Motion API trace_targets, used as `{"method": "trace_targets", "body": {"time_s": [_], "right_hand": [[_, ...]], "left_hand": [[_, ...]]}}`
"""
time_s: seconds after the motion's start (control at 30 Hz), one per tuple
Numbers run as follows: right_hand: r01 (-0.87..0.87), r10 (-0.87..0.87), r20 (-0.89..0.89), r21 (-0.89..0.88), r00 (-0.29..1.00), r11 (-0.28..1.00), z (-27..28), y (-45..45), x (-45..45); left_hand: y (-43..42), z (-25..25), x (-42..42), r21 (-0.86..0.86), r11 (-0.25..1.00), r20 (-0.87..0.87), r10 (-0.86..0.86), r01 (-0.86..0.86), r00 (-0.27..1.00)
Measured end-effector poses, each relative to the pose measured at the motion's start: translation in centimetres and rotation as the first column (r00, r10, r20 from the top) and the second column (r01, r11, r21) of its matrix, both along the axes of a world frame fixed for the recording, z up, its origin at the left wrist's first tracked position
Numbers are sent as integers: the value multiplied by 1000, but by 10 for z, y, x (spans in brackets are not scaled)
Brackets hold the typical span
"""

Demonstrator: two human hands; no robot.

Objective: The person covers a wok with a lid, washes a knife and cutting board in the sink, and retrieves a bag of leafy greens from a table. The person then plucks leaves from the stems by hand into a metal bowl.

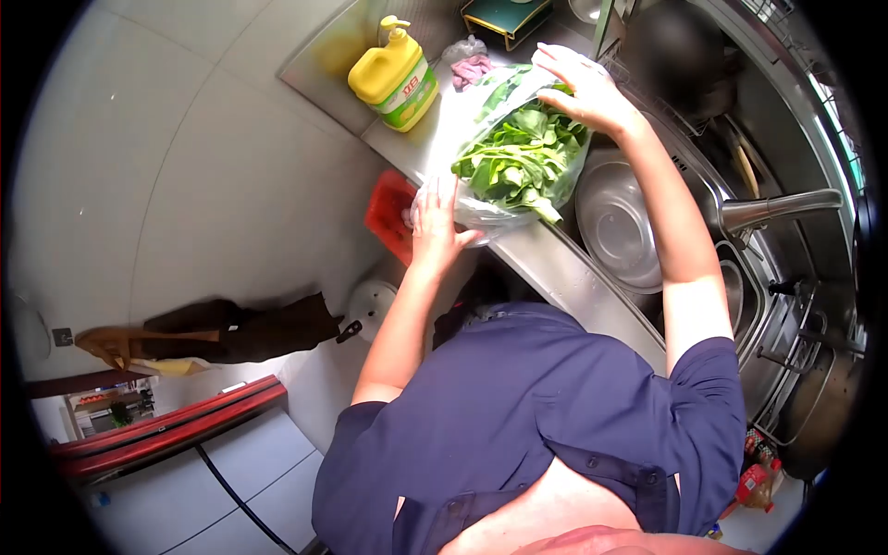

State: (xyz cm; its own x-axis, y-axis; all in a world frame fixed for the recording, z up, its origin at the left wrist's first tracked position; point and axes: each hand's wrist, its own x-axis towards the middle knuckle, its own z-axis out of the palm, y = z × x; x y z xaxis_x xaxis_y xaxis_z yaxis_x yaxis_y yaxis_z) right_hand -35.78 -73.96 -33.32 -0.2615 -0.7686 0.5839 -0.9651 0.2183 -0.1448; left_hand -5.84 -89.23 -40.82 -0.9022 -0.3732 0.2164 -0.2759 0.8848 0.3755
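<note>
Leafy greens (523,159) lie in a clear plastic bag (504,220) on the steel worktop (575,282), close to its front edge; the bag's mouth is spread and the leaves and stems are exposed.

The left hand (438,225) is at the near left side of the bag, fingers extended against the plastic, thumb apart. The right hand (588,91) is at the far right side, unclenched, fingers reaching over the plastic. Whether either hand pinches the film cannot be determined.

A yellow pump bottle (395,81) with a green and white label stands upright to the left of the bag. A pinkish cloth (471,71) is just beside the bag's far end; a green rack (508,18) is beyond it. To the right, a round bowl (618,222) sits in the sink. A red container (392,215) is below the worktop's left edge.
</note>
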Motion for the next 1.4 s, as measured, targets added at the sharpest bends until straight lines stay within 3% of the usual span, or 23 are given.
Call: {"method": "trace_targets", "body": {"time_s": [0.13,0.2,0.27,0.3,0.33,0.47,0.53,0.57,0.67,0.7,0.73,0.77,0.8,0.83,0.87,0.93,0.97,1.03,1.1,1.2,1.27,1.33,1.4], "right_hand": [[-80,80,103,-4,991,997,-49,-24,-62],[-52,74,444,-63,893,997,-64,-36,-72],[126,-75,648,-32,757,991,-63,-37,-55],[161,-177,647,85,742,983,-54,-37,-43],[193,-276,632,199,724,961,-42,-38,-33],[214,-258,637,146,727,966,-28,-37,-1],[193,-293,789,223,540,955,-36,-34,-6],[157,-296,823,251,484,955,-41,-32,-13],[202,-225,946,179,234,963,-79,-23,-26],[282,-180,977,143,110,949,-97,-21,-26],[362,-122,993,117,-8,925,-115,-21,-25],[392,-15,958,132,-286,911,-136,-16,-24],[454,193,911,-8,-364,891,-144,-13,-16],[446,247,864,-29,-439,894,-155,-3,-14],[440,295,808,-49,-511,897,-171,11,-13],[531,393,808,-119,-440,839,-195,25,1],[548,446,788,-168,-424,819,-193,35,11],[619,498,782,-189,-375,763,-176,51,39],[718,490,817,-142,-304,682,-146,62,67],[769,296,919,11,-259,639,-136,83,97],[665,184,910,123,-373,737,-116,80,113],[525,75,879,211,-471,825,-82,57,127],[360,-199,917,325,-345,874,-78,30,144]], "left_hand": [[-38,-12,-24,272,954,-44,-115,123,992],[-65,-12,-48,370,914,-129,-130,169,983],[-94,-5,-71,770,613,-113,-141,176,984],[-111,-8,-82,815,555,-87,-167,167,982],[-118,-3,-92,754,640,-56,-162,149,985],[-128,14,-137,726,644,-91,-260,243,961],[-130,22,-160,652,709,15,-366,269,930],[-137,0,-172,657,644,-102,-439,392,893],[-147,-42,-204,795,589,52,-300,143,952],[-144,-19,-212,799,571,25,-349,191,937],[-147,-42,-224,783,599,48,-325,166,944],[-150,-78,-239,766,627,70,-299,141,952],[-145,-76,-246,747,655,87,-270,116,959],[-146,-71,-246,675,737,302,-233,-35,924],[-151,-77,-244,690,724,285,-298,22,911],[-169,-97,-237,717,685,250,-422,126,872],[-170,-101,-221,808,571,83,-356,146,931],[-180,-67,-187,832,538,368,-359,-131,858],[-185,-70,-139,963,271,78,-245,-9,966],[-180,-47,-74,970,242,-40,126,8,991],[-183,-50,-42,946,305,-193,260,109,946],[-165,-30,-31,916,373,69,223,-150,972],[-139,-8,-25,898,307,293,113,-314,949]]}}
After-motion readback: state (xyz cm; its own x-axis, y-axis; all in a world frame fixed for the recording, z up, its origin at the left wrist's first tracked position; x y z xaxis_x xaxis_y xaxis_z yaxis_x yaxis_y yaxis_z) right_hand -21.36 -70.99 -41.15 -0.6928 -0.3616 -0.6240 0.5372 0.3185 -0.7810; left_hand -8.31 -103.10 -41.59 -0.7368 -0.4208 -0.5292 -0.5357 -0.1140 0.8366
